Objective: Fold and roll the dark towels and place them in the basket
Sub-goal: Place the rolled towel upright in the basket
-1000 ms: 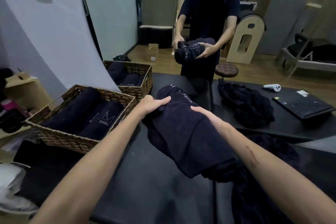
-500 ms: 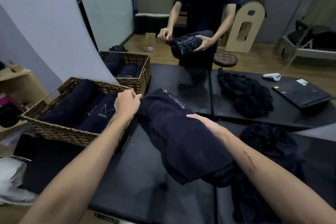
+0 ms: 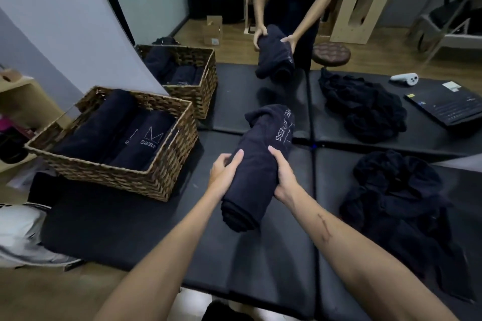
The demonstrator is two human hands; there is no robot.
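Observation:
A rolled dark towel (image 3: 257, 164) with white lettering hangs lengthwise over the black mat, held from both sides. My left hand (image 3: 224, 172) grips its left side and my right hand (image 3: 284, 177) wraps round its right side. The near wicker basket (image 3: 125, 177) sits to the left and holds several rolled dark towels (image 3: 104, 125). A loose pile of dark towels (image 3: 396, 200) lies to my right.
A second wicker basket (image 3: 198, 91) with rolled towels stands behind the first. Across the black mat (image 3: 182, 229) a person holds another rolled towel (image 3: 276, 55). More crumpled towels (image 3: 362, 107), a white controller (image 3: 405, 78) and a laptop (image 3: 451, 104) lie at the far right.
The towel, loosely bunched before, is now a tight roll. Both hands have come together around its middle and lifted it. The other person has lowered their roll toward the mat.

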